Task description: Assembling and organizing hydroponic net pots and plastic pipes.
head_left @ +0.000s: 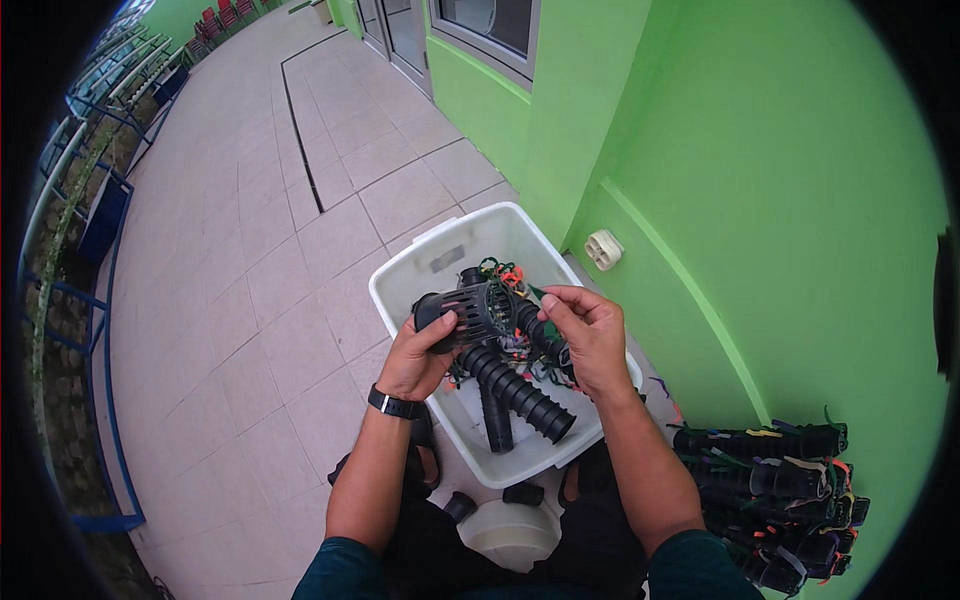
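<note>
My left hand [412,362], with a black strap at its wrist, is closed around a black slotted plastic basket pot [468,312], held on its side above a white tub [405,330]. At the pot's slotted end, my right hand [592,338] pinches a dark green strip [537,293] between thumb and fingers. Under my hands, the tub holds ribbed black tubes [520,395] and a tangle of colourful strips [508,272], orange and green among them. My right hand and the pot hide part of the tub's contents.
Right of me, a stack of black tubes [765,480] with coloured strips lies against the green wall [770,230]. A pale round-topped object [510,535] is between my legs. Blue railings [105,390] run along the left; red chairs [225,15] stand far back.
</note>
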### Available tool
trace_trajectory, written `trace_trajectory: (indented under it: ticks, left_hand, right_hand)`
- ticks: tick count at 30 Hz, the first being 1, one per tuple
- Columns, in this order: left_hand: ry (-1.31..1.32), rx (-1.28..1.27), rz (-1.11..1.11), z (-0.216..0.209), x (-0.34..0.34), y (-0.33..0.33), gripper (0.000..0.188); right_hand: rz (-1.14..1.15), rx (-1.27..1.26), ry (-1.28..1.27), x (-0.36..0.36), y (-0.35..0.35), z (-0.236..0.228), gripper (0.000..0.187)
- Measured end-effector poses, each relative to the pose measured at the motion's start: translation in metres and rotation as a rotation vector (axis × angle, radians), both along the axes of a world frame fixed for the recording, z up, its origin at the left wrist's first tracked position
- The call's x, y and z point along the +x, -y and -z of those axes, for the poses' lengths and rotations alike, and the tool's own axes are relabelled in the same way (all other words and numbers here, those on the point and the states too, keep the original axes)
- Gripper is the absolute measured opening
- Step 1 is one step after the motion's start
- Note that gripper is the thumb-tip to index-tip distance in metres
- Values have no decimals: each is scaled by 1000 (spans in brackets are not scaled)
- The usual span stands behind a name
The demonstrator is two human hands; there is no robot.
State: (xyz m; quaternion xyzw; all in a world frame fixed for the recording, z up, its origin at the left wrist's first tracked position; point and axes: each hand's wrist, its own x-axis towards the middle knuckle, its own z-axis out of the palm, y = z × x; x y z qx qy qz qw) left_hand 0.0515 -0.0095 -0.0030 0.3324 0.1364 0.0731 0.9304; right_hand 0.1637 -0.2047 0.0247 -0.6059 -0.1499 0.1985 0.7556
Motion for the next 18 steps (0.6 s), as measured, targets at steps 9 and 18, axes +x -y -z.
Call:
trace_trajectory:
  ticks: [9, 18]
  left_hand:
    - [40, 67, 73, 5, -3, 3, 24]
    - [76, 43, 149, 5, -9, 0, 32]
  right_hand:
    - [-16, -86, 20, -7, -4, -8, 14]
    - [26, -260, 507, -7, -1, -8, 8]
